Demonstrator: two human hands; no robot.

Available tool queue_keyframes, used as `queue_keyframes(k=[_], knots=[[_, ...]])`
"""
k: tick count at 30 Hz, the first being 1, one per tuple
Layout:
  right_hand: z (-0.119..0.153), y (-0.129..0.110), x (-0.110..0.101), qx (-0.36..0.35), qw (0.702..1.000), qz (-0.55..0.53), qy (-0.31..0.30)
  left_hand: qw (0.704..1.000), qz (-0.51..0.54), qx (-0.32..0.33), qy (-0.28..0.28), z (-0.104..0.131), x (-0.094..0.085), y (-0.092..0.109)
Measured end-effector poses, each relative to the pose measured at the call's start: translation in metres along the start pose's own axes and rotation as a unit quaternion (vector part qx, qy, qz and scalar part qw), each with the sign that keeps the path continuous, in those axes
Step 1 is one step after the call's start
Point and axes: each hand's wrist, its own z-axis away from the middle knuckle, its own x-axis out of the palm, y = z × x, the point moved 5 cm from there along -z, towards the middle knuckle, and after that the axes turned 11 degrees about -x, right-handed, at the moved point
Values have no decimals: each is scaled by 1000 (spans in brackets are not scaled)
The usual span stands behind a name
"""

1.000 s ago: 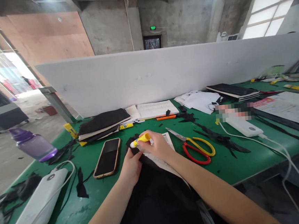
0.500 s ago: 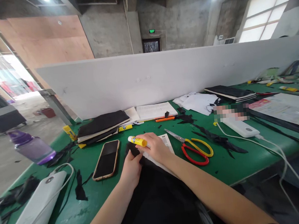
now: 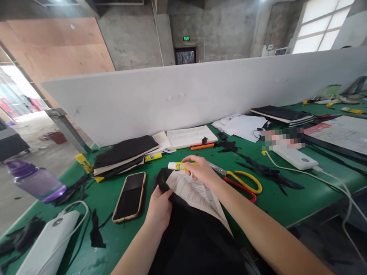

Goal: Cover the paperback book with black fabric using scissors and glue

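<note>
My right hand (image 3: 201, 169) is closed on a yellow glue stick (image 3: 180, 167) with a white end, held above a printed sheet (image 3: 191, 192). Black cloth (image 3: 193, 243) drapes toward me, partly covering that sheet. At the cloth's upper left edge, my left hand (image 3: 160, 206) pinches a fold between thumb and fingers. Scissors (image 3: 243, 181) with one red and one yellow handle lie just right of my right hand, their blades partly hidden behind it. A smartphone (image 3: 129, 197) rests left of my hands.
Black-covered books (image 3: 125, 153) and an open notebook (image 3: 191, 136) lie toward the white partition (image 3: 151, 101). A purple bottle (image 3: 37, 180) and a white power bank (image 3: 40, 261) are at left. Another white power bank (image 3: 292, 155) with cables lies right, among black cloth scraps (image 3: 270, 172).
My right hand has shifted right and slightly up with the glue stick. More of the printed sheet now shows beside the cloth fold in my left hand.
</note>
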Motion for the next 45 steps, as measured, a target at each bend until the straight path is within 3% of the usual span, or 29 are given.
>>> queue_keyframes(k=[2,5,12,16,20,22,25,28,32,42,45], knots=[[6,-9,7,-58,991,117,-42,1000,-1,4,-4,-1,0,0],[14,-16,21,-120,953,262,-95,1000,-7,9,-14,-3,0,0],[14,-7,39,-182,888,406,-119,999,-30,9,-42,0,2,-4],[9,-8,31,-199,895,394,-63,999,-18,6,-47,2,2,-3],[-1,-18,-1,-161,955,244,58,999,1,4,-35,3,1,0],[-5,-14,-9,-77,990,111,49,999,8,5,-32,3,1,1],[-3,-4,-1,41,999,5,-36,999,11,5,-34,2,1,0],[4,-2,15,16,993,76,-90,1000,12,10,-26,-1,-1,-1],[11,-11,30,-105,973,194,-75,999,9,32,-33,-5,-3,-1],[17,-16,35,-202,897,386,-76,997,-30,57,-53,-6,-5,1],[16,-17,32,-211,904,368,-42,997,-33,55,-39,-6,-5,0]])
